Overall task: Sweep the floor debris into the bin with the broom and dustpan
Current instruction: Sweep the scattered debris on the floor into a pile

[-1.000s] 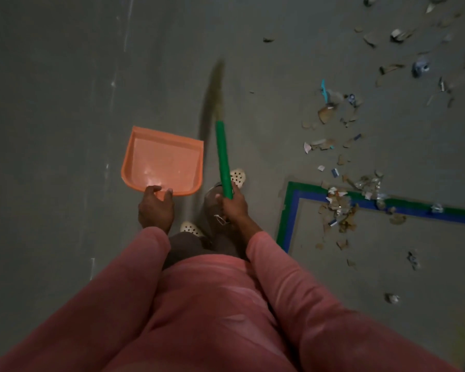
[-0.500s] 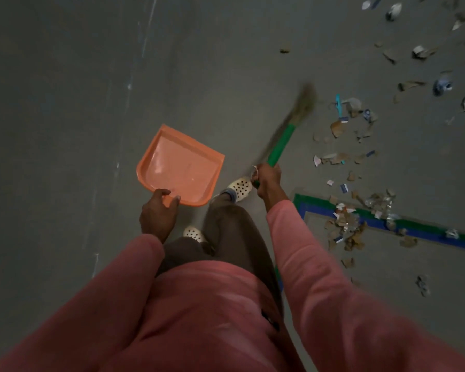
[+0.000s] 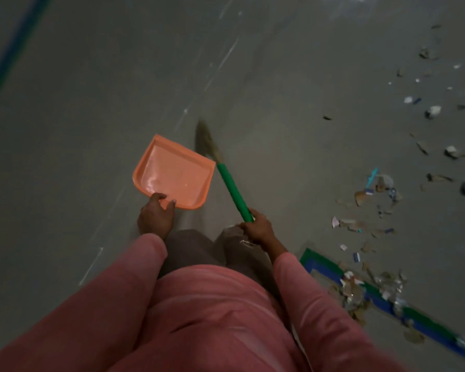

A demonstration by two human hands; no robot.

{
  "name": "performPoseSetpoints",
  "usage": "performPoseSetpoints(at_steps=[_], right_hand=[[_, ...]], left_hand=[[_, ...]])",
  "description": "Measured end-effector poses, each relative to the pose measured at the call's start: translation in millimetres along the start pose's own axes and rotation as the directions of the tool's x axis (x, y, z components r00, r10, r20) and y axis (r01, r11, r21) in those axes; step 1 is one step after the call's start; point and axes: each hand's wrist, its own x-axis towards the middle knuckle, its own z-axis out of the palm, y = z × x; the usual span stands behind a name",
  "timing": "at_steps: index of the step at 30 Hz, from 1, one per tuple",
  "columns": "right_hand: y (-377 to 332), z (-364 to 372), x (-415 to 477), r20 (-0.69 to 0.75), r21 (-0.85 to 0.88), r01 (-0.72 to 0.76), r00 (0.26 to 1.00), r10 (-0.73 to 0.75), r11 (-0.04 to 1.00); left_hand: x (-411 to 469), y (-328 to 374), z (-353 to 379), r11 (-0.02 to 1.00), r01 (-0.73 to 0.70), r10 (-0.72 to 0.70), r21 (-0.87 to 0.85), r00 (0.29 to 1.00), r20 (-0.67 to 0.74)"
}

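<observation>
Gripping orange dustpan (image 3: pixel 172 173) by its near rim w/ L hand (image 3: pixel 156 214), fingers curled over the edge; carrying it face-up and empty, prob to have it ready to set down at the pile. Wrapping R hand (image 3: pixel 255 226) fully round broom (image 3: pixel 232 190) at near end of its green handle, w/ bristles angled fwd-left just past pan's far corner, too blurred to tell if touching floor (image 3: pixel 91 103). Holding both tools in front of body, well apart from debris (image 3: pixel 371 194): paper/cardboard scraps scattered off to the right, incl. some across green/blue tape border (image 3: pixel 310 257). No bin in view. Judging step as approach/reposition, nothing swept yet. Next prob: turn right, set pan lip flat on floor nr densest clump, sweep toward it w/ short strokes to avoid flicking light bits
</observation>
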Motion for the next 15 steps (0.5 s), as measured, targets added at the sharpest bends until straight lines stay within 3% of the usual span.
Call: performPoseSetpoints(at_steps=[3,7,11,15], right_hand=[[-28.5,-7.7,20.1,0.071,-0.060,-0.070,0.995,0.074,0.996],[-42.4,13.3,65.7,-0.022,0.120,-0.205,0.978,0.209,0.971],[-85.6,53.9,64.8,-0.193,0.289,-0.167,0.954,0.228,0.943],[-139.2,71.0,40.3,-0.247,0.207,-0.063,0.962,0.114,0.976]], left_hand=[[9.2,-7.5,-7.8,1.000,0.018,-0.018,-0.015,1.000,-0.017],[21.4,-6.3,-13.5,0.999,0.005,-0.005,-0.038,1.000,-0.015],[47.1,3.9,-18.6,0.997,0.042,-0.041,-0.068,0.999,0.021],[91.7,20.4,-25.3,0.997,-0.002,0.008,-0.079,0.997,0.081]])
